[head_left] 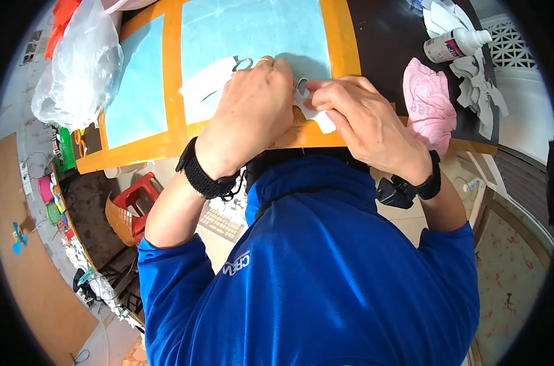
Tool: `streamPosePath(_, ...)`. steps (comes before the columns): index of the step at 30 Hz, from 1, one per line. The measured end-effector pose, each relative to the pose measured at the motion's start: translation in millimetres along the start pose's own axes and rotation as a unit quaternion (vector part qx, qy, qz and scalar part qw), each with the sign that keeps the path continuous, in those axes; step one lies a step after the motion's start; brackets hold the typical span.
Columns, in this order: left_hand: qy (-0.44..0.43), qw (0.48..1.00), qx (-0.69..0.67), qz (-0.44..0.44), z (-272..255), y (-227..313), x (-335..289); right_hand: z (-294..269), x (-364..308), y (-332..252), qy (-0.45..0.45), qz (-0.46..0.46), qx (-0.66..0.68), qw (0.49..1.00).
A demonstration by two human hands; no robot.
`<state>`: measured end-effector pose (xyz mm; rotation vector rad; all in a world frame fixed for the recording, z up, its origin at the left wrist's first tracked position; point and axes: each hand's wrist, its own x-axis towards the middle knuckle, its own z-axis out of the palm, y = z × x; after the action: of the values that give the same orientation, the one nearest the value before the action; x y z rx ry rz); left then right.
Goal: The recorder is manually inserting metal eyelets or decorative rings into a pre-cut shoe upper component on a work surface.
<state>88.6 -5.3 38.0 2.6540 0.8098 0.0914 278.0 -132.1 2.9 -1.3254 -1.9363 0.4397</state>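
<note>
My left hand (pixel 255 100) is closed, back upward, over the table's near part, and its fingertips are hidden. To its left lies a flat white piece (pixel 199 88) of cloth or paper, partly under the hand, with a grey curved band (pixel 244 63) at its upper right. My right hand (pixel 362 119) pinches a smaller white piece (pixel 324 121) of the same look between thumb and fingers. A grey curved edge (pixel 301 86) shows at the top of that piece, between the two hands. Whether my left fingers also grip it is hidden.
Light blue sheets (pixel 255 27) edged with orange tape (pixel 173 61) cover the table. A clear plastic bag (pixel 85 64) sits at left. To the right are a pink cloth bundle (pixel 428 100), a white bottle (pixel 454 44) and stacked white cut pieces (pixel 475 91). A red stool (pixel 137 198) stands below left.
</note>
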Motion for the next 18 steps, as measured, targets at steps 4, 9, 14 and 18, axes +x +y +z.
streamPosePath(4,0.003,1.0,-0.019,0.005,-2,0,1,2,-2,2,0.006,-0.005,-0.01,1.0)
streamPosePath(9,0.042,0.995,-0.087,-0.039,-3,3,2,0,-1,1,0.006,-0.008,-0.017,1.0)
streamPosePath(14,0.146,0.988,-0.057,-0.01,15,17,-13,-1,0,0,-0.007,-0.001,-0.014,1.0)
streamPosePath(18,0.211,0.975,-0.069,0.012,28,8,-24,-2,1,0,-0.01,0.001,-0.018,1.0)
